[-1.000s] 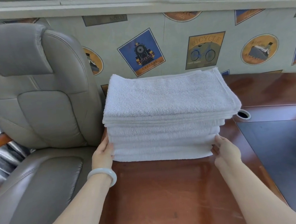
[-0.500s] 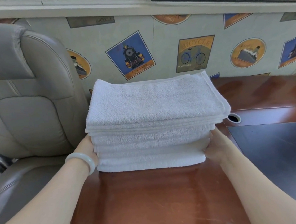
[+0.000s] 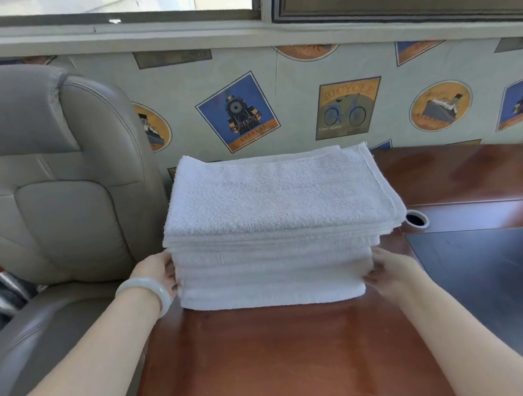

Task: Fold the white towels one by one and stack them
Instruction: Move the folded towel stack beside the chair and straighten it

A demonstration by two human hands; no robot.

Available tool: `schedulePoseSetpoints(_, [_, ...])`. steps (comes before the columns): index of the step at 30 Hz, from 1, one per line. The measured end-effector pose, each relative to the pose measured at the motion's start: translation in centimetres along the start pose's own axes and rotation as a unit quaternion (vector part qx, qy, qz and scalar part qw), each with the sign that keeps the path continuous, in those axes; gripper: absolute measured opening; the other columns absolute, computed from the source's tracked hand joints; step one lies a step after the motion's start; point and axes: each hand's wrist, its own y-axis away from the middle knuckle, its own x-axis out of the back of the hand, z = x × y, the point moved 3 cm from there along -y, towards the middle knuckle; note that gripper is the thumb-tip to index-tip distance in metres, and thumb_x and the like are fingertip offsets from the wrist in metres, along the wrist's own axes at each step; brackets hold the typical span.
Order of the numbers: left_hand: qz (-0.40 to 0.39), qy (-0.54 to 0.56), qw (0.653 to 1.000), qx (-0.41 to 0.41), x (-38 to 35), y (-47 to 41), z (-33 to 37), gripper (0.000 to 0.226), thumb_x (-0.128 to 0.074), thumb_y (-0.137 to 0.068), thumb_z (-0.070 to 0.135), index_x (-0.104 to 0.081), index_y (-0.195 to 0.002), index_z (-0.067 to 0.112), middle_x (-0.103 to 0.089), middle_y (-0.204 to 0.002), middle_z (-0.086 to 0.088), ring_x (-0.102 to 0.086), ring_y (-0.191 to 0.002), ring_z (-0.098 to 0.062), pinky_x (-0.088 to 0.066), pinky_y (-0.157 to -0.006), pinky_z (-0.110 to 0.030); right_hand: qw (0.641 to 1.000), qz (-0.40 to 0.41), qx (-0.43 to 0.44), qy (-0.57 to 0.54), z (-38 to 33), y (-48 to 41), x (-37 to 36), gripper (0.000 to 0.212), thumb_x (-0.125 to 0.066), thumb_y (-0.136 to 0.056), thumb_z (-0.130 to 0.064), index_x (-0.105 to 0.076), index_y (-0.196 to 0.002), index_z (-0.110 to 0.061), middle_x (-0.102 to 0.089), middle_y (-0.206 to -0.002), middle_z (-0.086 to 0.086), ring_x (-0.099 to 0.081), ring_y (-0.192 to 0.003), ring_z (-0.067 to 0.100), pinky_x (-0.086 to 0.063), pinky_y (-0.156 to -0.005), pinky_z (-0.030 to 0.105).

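A tall stack of folded white towels (image 3: 273,203) stands on the reddish wooden table (image 3: 269,363), close to the papered wall. My left hand (image 3: 158,271), with a pale bangle on its wrist, presses against the stack's left side about halfway up. Against the lower right side of the stack rests my right hand (image 3: 391,268), its fingertips touching the bottom towels. Neither hand holds a loose towel. The upper towels jut out a little past the lower ones on the right.
A grey leather chair (image 3: 62,201) stands right beside the table on the left. A round cable hole (image 3: 415,218) lies just right of the stack, and a dark inset panel (image 3: 492,287) covers the table's right part. Windows run above the wall.
Both hands have closed in on the stack's two sides from its front corners. The camera view has shifted slightly; the stack sits in much the same place.
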Motion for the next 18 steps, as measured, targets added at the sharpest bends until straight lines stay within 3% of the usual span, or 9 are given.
schedulePoseSetpoints(1, [-0.044,-0.017,0.999,0.001,-0.2,0.7,-0.2,0.044,-0.037,-0.105,0.013,-0.036,-0.147,-0.002,-0.038,-0.152,-0.019,-0.036,-0.141,-0.033,-0.028,-0.117,-0.038,0.999,-0.002,0.012,0.040,0.0,1.6,0.4,0.034,-0.051,-0.092,0.008,-0.063,-0.124,0.001,-0.067,-0.111,0.019,-0.061,-0.110,0.033,-0.045,-0.102,0.042])
schedulePoseSetpoints(3, [-0.052,-0.103,0.985,-0.132,0.4,2.2,0.6,0.043,-0.043,-0.103,0.019,-0.043,-0.145,0.012,-0.044,-0.149,-0.009,-0.043,-0.137,-0.024,-0.032,-0.115,-0.037,0.982,0.027,0.067,0.175,0.4,4.9,0.9,0.031,-0.055,-0.091,0.003,-0.063,-0.120,-0.003,-0.068,-0.108,0.013,-0.062,-0.103,0.029,-0.048,-0.098,0.044])
schedulePoseSetpoints(5, [0.035,-0.214,0.904,-0.368,1.0,5.0,1.7,0.044,-0.050,-0.097,0.022,-0.048,-0.141,0.022,-0.046,-0.146,0.003,-0.043,-0.135,-0.018,-0.034,-0.111,-0.035,0.920,0.071,0.211,0.322,0.5,8.6,-0.1,0.029,-0.054,-0.088,0.002,-0.062,-0.112,-0.013,-0.062,-0.109,0.002,-0.060,-0.101,0.025,-0.048,-0.085,0.039])
schedulePoseSetpoints(7, [0.001,-0.369,0.695,-0.618,-1.3,8.8,1.7,0.061,-0.061,-0.090,0.029,-0.040,-0.147,0.022,-0.037,-0.152,0.005,-0.030,-0.144,-0.017,-0.026,-0.115,-0.037,0.804,0.063,0.435,0.401,-0.2,12.6,-2.6,0.039,-0.057,-0.082,0.006,-0.058,-0.111,-0.020,-0.054,-0.115,-0.005,-0.053,-0.111,0.023,-0.044,-0.088,0.039])
schedulePoseSetpoints(8, [-0.043,-0.476,0.567,-0.670,-3.0,9.8,1.0,0.077,-0.067,-0.086,0.036,-0.030,-0.152,0.021,-0.029,-0.158,0.003,-0.019,-0.149,-0.018,-0.018,-0.120,-0.040,0.728,0.044,0.529,0.434,-0.8,14.0,-4.2,0.046,-0.058,-0.079,0.005,-0.056,-0.118,-0.019,-0.051,-0.125,-0.004,-0.047,-0.121,0.023,-0.042,-0.097,0.043])
schedulePoseSetpoints(10, [-0.073,-0.663,0.364,-0.650,-6.0,9.7,0.5,0.102,-0.068,-0.083,0.049,-0.002,-0.158,0.026,-0.004,-0.165,0.003,0.005,-0.152,-0.019,0.002,-0.123,-0.043,0.565,0.012,0.615,0.549,-2.7,14.5,-7.0,0.065,-0.058,-0.079,-0.004,-0.046,-0.141,-0.016,-0.036,-0.152,0.003,-0.028,-0.144,0.026,-0.023,-0.117,0.050])
schedulePoseSetpoints(11, [-0.066,-0.722,0.314,-0.613,-7.0,9.0,0.9,0.105,-0.064,-0.086,0.052,0.011,-0.156,0.028,0.007,-0.165,0.005,0.012,-0.151,-0.019,0.008,-0.122,-0.043,0.510,0.000,0.604,0.613,-3.9,13.7,-7.9,0.070,-0.058,-0.084,-0.009,-0.036,-0.150,-0.019,-0.024,-0.161,0.004,-0.015,-0.151,0.026,-0.010,-0.122,0.051])
schedulePoseSetpoints(14, [-0.063,-0.824,0.262,-0.499,-7.4,6.2,3.3,0.083,-0.042,-0.100,0.051,0.016,-0.154,0.027,0.013,-0.164,0.005,0.012,-0.151,-0.019,0.007,-0.123,-0.037,0.487,-0.038,0.480,0.729,-6.8,9.8,-6.7,0.067,-0.048,-0.102,-0.032,-0.009,-0.156,-0.034,0.001,-0.165,-0.009,0.005,-0.152,0.016,0.006,-0.123,0.040])
schedulePoseSetpoints(18, [-0.047,-0.849,0.273,-0.450,-5.8,5.4,5.0,0.071,-0.038,-0.105,0.035,0.013,-0.155,0.024,0.013,-0.164,-0.001,0.012,-0.151,-0.019,0.005,-0.122,-0.037,0.490,-0.003,0.375,0.787,-9.1,7.5,-2.6,0.079,-0.049,-0.101,-0.033,0.009,-0.155,-0.036,0.014,-0.163,-0.011,0.008,-0.152,0.015,-0.001,-0.123,0.047])
